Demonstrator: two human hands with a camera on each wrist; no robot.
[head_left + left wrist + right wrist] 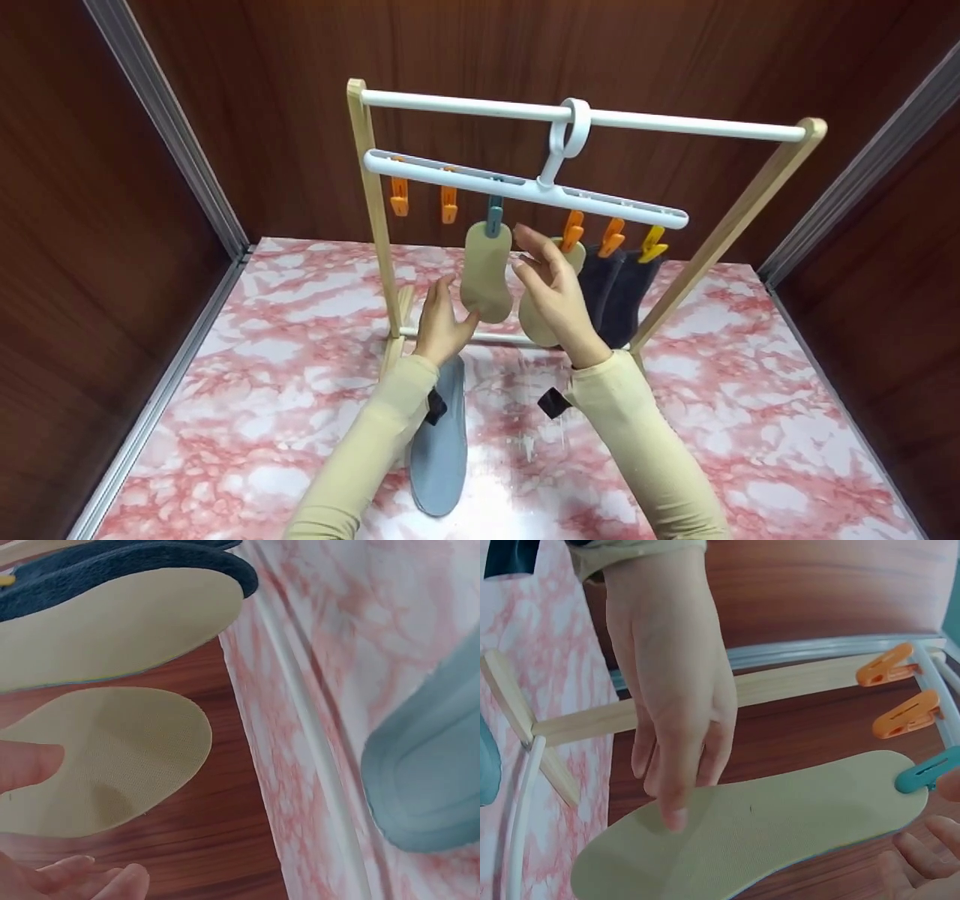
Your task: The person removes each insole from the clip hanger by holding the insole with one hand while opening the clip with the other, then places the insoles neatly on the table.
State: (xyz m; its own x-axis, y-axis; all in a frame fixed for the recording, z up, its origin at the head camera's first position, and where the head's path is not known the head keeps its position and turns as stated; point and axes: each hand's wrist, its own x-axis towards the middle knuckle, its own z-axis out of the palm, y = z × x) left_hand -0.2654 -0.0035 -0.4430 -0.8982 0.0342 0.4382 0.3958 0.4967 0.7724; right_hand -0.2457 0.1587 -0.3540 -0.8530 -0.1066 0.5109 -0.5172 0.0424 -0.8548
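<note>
Head view, beige insole (486, 270), rounded ends, narrowed middle, hanging lengthwise

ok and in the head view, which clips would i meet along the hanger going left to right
First orange clip, second orange clip, teal clip with a beige insole hanging from it, third orange clip, fourth orange clip, yellow clip.
</note>
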